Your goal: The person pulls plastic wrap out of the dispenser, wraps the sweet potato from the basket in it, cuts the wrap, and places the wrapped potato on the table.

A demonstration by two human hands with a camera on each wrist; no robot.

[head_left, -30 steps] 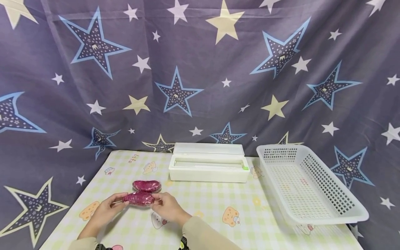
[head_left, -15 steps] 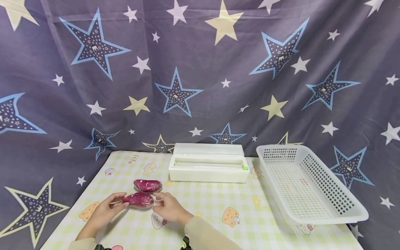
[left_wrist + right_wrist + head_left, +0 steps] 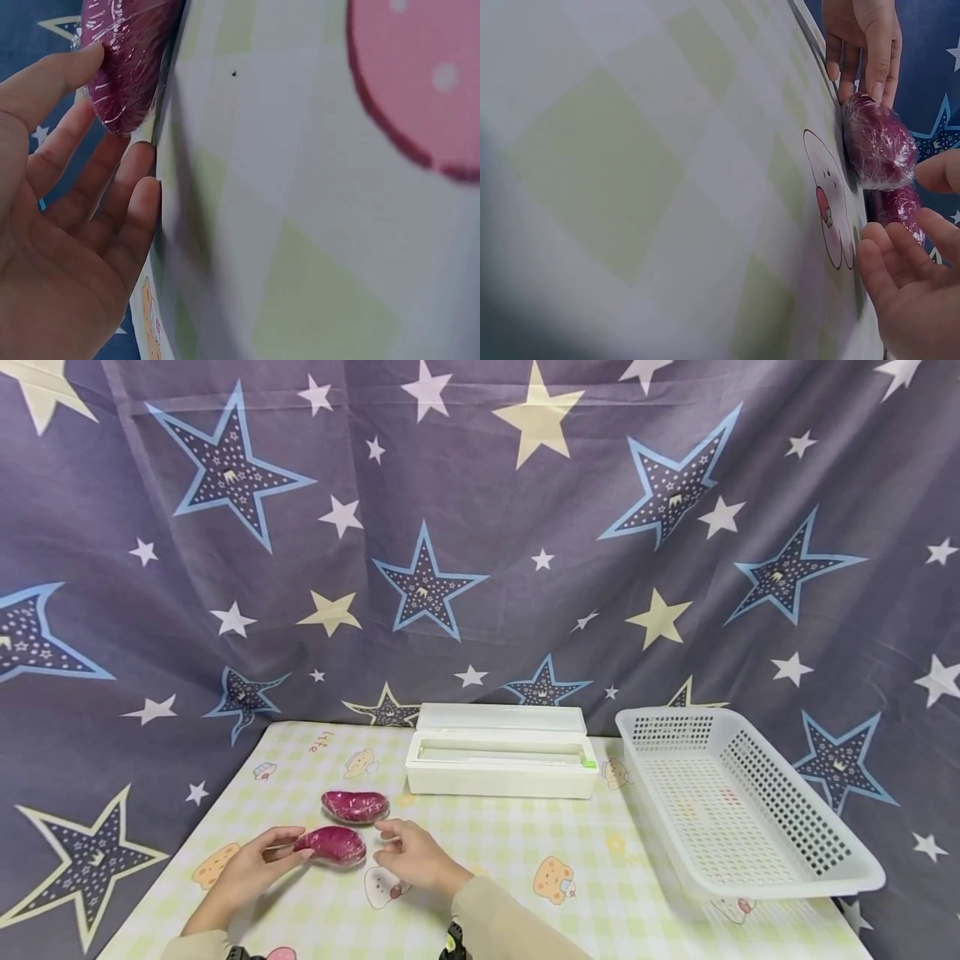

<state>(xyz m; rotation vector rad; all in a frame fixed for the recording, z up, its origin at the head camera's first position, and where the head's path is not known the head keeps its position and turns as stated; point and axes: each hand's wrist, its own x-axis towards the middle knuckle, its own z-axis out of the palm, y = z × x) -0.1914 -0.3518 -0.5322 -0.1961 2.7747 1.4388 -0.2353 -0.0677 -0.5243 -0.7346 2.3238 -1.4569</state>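
Two purple sweet potatoes wrapped in clear film lie on the checked tablecloth in the head view. The nearer sweet potato [image 3: 333, 846] has its left end between the thumb and fingers of my left hand [image 3: 251, 868]. In the left wrist view, the thumb [image 3: 71, 71] presses on its wrapped side, with fingers at its far side. My right hand [image 3: 420, 857] is just right of this sweet potato, fingers loosely bent and apart from it; the right wrist view shows the gap. Behind lies the other sweet potato [image 3: 356, 807], untouched.
A long white box [image 3: 501, 779], its lid raised, stands at the back middle of the table; it looks like a cling film dispenser. On the right stands a white perforated plastic basket [image 3: 787, 888]. A star-patterned curtain [image 3: 480, 552] hangs behind the table.
My right hand has let go of the nearer sweet potato and moved slightly right. That sweet potato's right end has swung slightly toward me, widening the gap to the other one.
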